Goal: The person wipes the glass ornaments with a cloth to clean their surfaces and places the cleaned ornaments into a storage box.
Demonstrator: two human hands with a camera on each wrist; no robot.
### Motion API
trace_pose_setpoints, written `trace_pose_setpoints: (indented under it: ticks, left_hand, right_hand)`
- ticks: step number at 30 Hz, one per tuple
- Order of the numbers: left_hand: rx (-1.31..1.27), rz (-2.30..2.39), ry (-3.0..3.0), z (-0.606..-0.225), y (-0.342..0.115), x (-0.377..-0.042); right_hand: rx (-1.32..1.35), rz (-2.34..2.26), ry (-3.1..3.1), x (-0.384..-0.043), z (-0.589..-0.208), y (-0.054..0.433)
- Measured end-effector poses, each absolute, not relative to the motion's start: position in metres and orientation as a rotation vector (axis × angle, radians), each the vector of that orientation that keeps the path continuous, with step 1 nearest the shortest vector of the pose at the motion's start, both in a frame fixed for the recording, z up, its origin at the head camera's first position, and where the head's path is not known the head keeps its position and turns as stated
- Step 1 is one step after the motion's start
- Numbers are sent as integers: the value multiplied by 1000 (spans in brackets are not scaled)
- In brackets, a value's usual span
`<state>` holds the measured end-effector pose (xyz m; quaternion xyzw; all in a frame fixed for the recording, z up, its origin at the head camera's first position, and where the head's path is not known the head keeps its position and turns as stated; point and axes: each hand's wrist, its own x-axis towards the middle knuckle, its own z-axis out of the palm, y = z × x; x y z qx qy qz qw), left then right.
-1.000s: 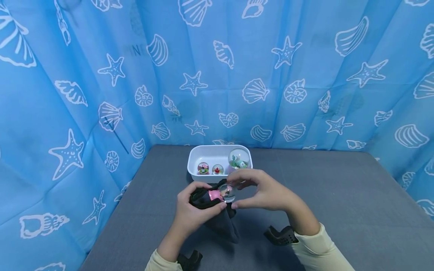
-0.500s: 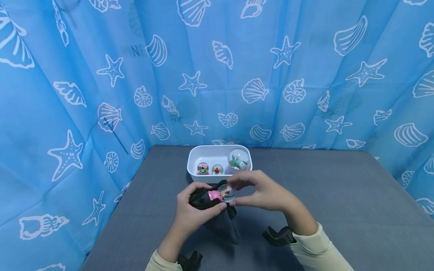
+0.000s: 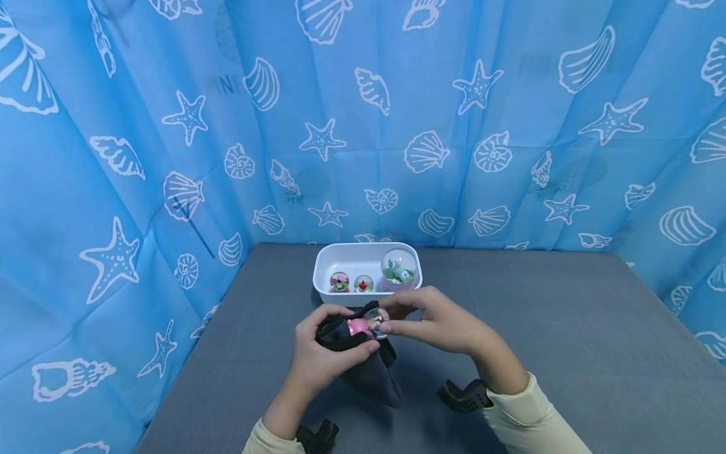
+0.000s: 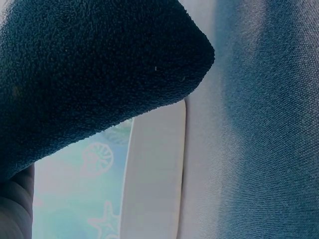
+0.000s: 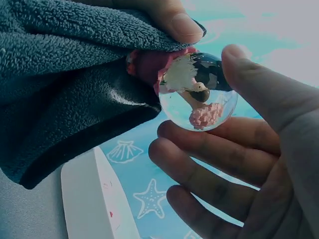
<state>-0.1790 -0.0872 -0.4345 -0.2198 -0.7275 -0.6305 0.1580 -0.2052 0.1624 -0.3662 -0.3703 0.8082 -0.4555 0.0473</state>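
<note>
In the head view my left hand (image 3: 323, 347) grips a dark terry cloth (image 3: 371, 378) with black edging, gathered round the pink base of a snow globe (image 3: 358, 326). The globe's clear ball points right, out of the cloth. From the right, my right hand (image 3: 437, 321) holds that ball, its thumb across the near side. The right wrist view shows a small figure and pink blossom-like bits inside the ball (image 5: 199, 94), with the thumb pressed on its side and the fingers curved below. Cloth (image 4: 99, 69) fills much of the left wrist view.
Just behind the hands stands a white tray (image 3: 363, 300). Two small snow globes, one pinkish (image 3: 339, 282) and one with a red figure (image 3: 363, 284), sit in it beside a large globe (image 3: 399, 270). A blue shell-print curtain (image 3: 363, 126) hangs behind the grey table (image 3: 567, 340).
My right hand has moved slightly left onto the ball, the thumb now lying over its front. The ball has turned a little, showing more pink inside. The left hand stays in place.
</note>
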Motion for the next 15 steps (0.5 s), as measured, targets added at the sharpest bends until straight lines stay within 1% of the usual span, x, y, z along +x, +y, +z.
trace_pose_setpoints:
  ticks: [15]
  left_hand:
    - [-622,-1722,-2065,-435,-88,-179]
  right_hand:
    - [-1052,-1366,2505,-205,-366,160]
